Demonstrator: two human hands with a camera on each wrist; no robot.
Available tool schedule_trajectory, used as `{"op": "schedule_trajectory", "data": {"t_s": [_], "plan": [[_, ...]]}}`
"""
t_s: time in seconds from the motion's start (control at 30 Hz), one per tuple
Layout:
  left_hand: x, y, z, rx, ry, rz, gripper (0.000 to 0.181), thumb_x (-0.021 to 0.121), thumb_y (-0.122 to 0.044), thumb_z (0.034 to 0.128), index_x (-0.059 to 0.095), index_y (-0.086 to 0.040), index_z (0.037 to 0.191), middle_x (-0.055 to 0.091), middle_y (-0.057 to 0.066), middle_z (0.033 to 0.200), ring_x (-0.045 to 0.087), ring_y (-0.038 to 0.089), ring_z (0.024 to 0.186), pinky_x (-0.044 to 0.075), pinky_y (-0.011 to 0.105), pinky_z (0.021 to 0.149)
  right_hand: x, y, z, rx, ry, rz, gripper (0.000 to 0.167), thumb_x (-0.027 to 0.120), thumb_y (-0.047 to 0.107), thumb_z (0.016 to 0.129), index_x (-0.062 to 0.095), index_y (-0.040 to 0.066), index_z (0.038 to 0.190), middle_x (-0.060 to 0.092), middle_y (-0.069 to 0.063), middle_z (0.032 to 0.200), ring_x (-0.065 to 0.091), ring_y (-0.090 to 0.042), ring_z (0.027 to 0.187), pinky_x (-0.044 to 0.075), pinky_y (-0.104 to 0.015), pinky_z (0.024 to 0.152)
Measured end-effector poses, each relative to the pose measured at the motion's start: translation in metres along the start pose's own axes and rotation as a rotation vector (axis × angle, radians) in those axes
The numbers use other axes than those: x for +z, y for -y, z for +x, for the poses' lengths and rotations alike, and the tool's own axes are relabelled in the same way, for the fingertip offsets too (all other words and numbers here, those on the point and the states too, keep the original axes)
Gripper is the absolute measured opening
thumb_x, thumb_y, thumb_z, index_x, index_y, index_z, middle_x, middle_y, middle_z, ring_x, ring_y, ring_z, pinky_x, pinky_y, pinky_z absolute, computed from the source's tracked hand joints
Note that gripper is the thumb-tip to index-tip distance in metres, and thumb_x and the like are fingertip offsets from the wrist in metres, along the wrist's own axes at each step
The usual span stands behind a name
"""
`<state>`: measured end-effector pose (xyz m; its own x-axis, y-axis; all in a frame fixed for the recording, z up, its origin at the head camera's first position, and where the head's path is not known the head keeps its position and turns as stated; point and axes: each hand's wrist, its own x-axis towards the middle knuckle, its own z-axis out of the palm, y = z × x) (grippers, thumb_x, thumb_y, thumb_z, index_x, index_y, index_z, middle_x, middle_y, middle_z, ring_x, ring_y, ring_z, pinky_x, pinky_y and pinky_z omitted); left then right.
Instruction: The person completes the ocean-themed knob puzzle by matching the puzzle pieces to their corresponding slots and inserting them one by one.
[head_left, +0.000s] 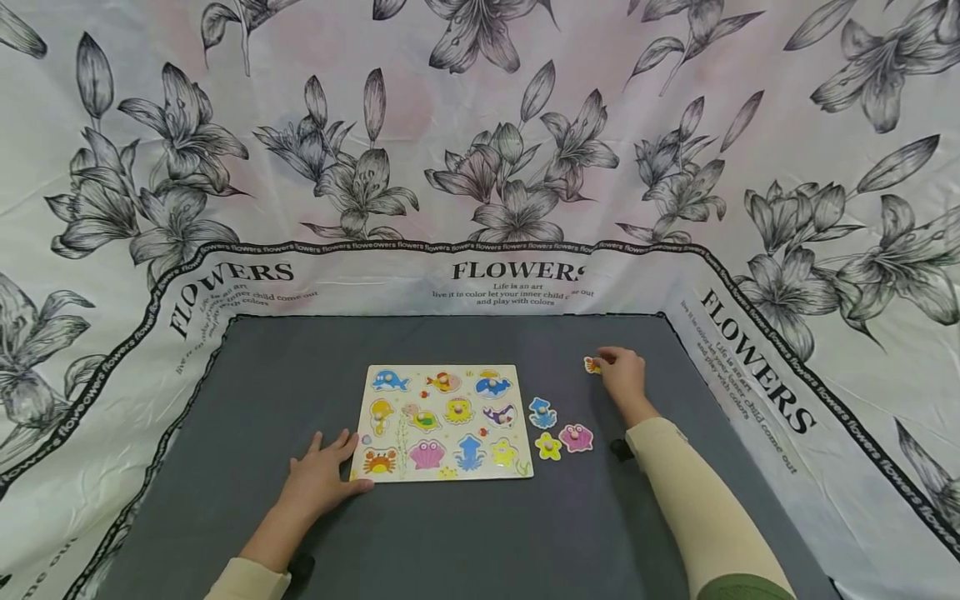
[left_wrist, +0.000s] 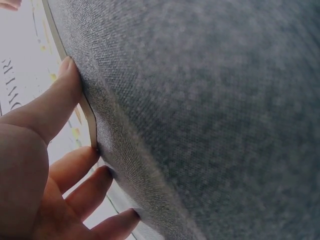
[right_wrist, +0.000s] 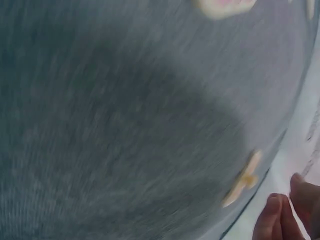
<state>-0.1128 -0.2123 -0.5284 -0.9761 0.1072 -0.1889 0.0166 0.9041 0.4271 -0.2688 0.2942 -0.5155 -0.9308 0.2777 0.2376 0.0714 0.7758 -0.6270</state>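
Note:
A wooden peg puzzle board (head_left: 468, 423) with sea-animal pictures lies flat. My left hand (head_left: 321, 477) has its fingers spread at the board's lower left corner; the thumb and index fingertip touch its edge. At the far right, my right hand (head_left: 624, 377) is over a small orange knobbed puzzle piece (head_left: 592, 365). In the right wrist view the fingertips are close together and apart from that piece (right_wrist: 242, 180). A blue squid piece (head_left: 542, 413), a yellow starfish piece (head_left: 549, 446) and a pink shell piece (head_left: 577, 438) lie beside the board.
A dark grey cloth (head_left: 450, 542) covers the table top. Around it runs a white sheet (head_left: 510, 287) with flower drawings and lettering, which also rises behind the table.

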Motion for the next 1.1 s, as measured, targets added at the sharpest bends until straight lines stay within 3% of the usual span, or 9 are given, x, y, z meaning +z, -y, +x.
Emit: {"op": "schedule_trajectory", "data": {"t_s": [0.23, 0.53, 0.87, 1.0, 1.1], "plan": [[0.003, 0.002, 0.003, -0.016, 0.008, 0.011, 0.099, 0.083, -0.056, 0.0743, 0.045, -0.010, 0.153, 0.038, 0.019, 0.159, 0.017, 0.056, 0.148, 0.019, 0.084, 0.104, 0.004, -0.015, 0.012, 0.072, 0.050, -0.060, 0.029, 0.066, 0.006, 0.096, 0.070, -0.006, 0.122, 0.069, -0.027, 0.119, 0.063, -0.042, 0.112, 0.052, -0.052, 0.094], [0.002, 0.000, 0.005, -0.009, -0.011, 0.003, 0.099, 0.084, -0.056, 0.0726, 0.047, -0.010, 0.152, 0.040, 0.018, 0.158, 0.019, 0.056, 0.147, 0.020, 0.084, 0.103, 0.008, -0.021, 0.018, 0.025, 0.080, -0.098, 0.026, 0.065, 0.006, 0.097, 0.072, -0.005, 0.118, 0.070, -0.027, 0.117, 0.063, -0.044, 0.111, 0.052, -0.054, 0.093], [0.004, 0.000, 0.000, -0.011, 0.013, 0.002, 0.098, 0.084, -0.057, 0.0710, 0.050, -0.011, 0.150, 0.043, 0.018, 0.157, 0.021, 0.057, 0.147, 0.021, 0.085, 0.102, 0.011, -0.028, 0.006, 0.002, 0.098, -0.161, 0.022, 0.065, 0.006, 0.097, 0.075, -0.006, 0.113, 0.072, -0.026, 0.113, 0.066, -0.044, 0.108, 0.053, -0.055, 0.092], [0.003, 0.000, 0.001, -0.004, 0.004, -0.005, 0.097, 0.084, -0.057, 0.0710, 0.051, -0.010, 0.149, 0.043, 0.018, 0.156, 0.022, 0.057, 0.146, 0.022, 0.085, 0.101, 0.010, -0.020, 0.002, 0.016, 0.087, -0.123, 0.022, 0.068, 0.009, 0.096, 0.076, -0.003, 0.112, 0.072, -0.025, 0.114, 0.065, -0.043, 0.110, 0.053, -0.054, 0.091], [0.000, 0.000, 0.004, -0.005, -0.010, -0.004, 0.097, 0.084, -0.057, 0.0718, 0.050, -0.010, 0.150, 0.043, 0.018, 0.157, 0.022, 0.057, 0.146, 0.023, 0.085, 0.101, 0.009, -0.006, 0.001, -0.019, 0.083, -0.078, 0.021, 0.069, 0.010, 0.095, 0.077, -0.002, 0.111, 0.073, -0.024, 0.112, 0.067, -0.042, 0.108, 0.054, -0.053, 0.089]]}}
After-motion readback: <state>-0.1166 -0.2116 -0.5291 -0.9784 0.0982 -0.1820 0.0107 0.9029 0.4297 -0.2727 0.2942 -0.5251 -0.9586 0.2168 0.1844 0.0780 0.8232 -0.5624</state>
